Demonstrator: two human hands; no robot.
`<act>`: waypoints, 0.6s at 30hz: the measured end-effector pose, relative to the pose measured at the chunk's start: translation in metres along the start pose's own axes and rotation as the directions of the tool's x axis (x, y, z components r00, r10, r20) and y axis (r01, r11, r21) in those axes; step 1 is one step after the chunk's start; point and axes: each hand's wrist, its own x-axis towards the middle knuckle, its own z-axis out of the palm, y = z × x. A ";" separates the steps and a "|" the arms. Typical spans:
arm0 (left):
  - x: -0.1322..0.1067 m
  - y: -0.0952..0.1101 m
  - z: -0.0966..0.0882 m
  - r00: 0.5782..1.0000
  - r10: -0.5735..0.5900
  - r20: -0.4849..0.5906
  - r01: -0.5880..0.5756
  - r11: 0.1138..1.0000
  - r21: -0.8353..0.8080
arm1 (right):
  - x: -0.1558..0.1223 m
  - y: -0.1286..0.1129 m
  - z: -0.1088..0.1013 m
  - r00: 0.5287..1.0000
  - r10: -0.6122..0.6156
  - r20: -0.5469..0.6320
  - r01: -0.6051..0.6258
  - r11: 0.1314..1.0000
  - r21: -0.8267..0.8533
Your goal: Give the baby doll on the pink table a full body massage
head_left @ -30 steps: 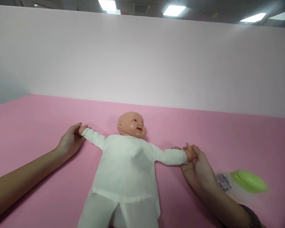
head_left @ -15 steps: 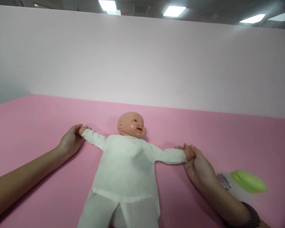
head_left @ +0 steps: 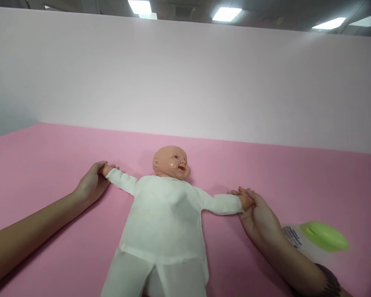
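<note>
A baby doll [head_left: 167,218] in a white long-sleeved top and white trousers lies on its back on the pink surface [head_left: 64,255]. Its bald head is turned to the right, and both its arms are stretched out sideways. My left hand [head_left: 92,183] is closed around the doll's hand at the left, thumb on top and fingers beneath. At the right, my right hand [head_left: 261,218] grips the doll's other hand in the same way, with fingertips showing behind the white cuff. The doll's feet are out of view below.
Beside my right forearm lies a whitish bottle or pack with a green cap [head_left: 324,236] and printed text, partly hidden by the arm. A white wall panel [head_left: 185,78] rises behind the pink surface. Ceiling lights show above it.
</note>
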 end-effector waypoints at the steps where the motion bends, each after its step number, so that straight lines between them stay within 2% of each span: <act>1: 0.000 0.000 0.000 1.000 -0.002 0.006 0.002 1.000 0.006 | -0.002 -0.001 0.002 0.999 0.029 -0.019 -0.030 0.999 -0.020; 3: 0.001 -0.001 -0.001 1.000 -0.004 0.016 0.004 1.000 0.011 | -0.004 -0.003 0.005 0.997 0.065 -0.043 -0.067 0.996 -0.052; 9: 0.001 0.000 -0.001 1.000 0.013 0.009 -0.013 1.000 -0.022 | -0.005 -0.005 0.004 0.997 0.059 -0.055 -0.061 0.997 -0.038; 12: -0.001 0.001 0.001 0.999 0.029 0.021 -0.028 0.999 -0.033 | -0.005 -0.006 0.003 0.998 0.052 -0.023 -0.053 0.998 -0.037; 15: -0.002 0.001 0.002 1.000 0.012 0.013 -0.012 1.000 -0.026 | -0.005 -0.005 0.003 0.999 0.052 0.006 -0.051 0.998 -0.038; 18: -0.002 0.001 0.003 1.000 -0.015 0.004 0.015 1.000 0.003 | -0.005 -0.004 0.003 0.998 0.063 -0.012 -0.064 0.997 -0.038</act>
